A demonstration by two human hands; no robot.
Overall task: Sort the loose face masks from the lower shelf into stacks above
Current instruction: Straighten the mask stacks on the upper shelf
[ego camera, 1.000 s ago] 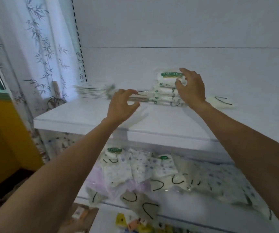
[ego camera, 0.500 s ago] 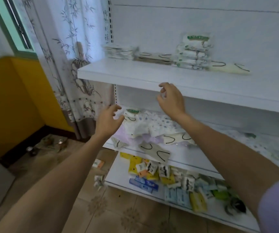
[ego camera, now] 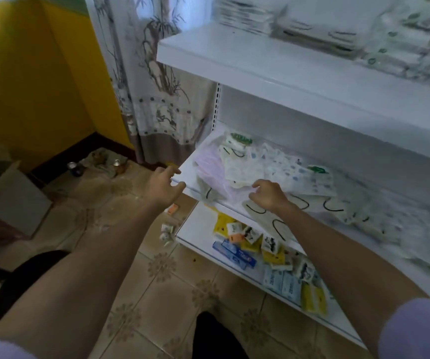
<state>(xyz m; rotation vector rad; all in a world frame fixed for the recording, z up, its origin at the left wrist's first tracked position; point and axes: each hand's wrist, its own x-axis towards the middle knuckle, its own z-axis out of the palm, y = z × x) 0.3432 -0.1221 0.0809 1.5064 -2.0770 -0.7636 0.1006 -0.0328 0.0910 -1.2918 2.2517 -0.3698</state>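
Left hand (ego camera: 163,189) relaxed at lower shelf (ego camera: 193,192) corner. Right hand (ego camera: 268,194), 3 o'clock of it, curled on loose face masks (ego camera: 255,164), possibly pinching. Stacks (ego camera: 245,14) at 1 o'clock.

1. Loose face masks (ego camera: 268,164): jumbled, overlapping pile on the lower shelf (ego camera: 192,190), centre of frame, spreading right into blur.
2. Mix of white packs with blue dot print, a pale pink pack (ego camera: 208,167) at the left end and cream masks (ego camera: 276,221) with black ear loops overhanging the front edge. One green-label pack (ego camera: 240,138) sits at the back left.
3. Stacks (ego camera: 245,14): flat piles side by side on the upper shelf (ego camera: 234,55), top right of frame, too blurred for detail.
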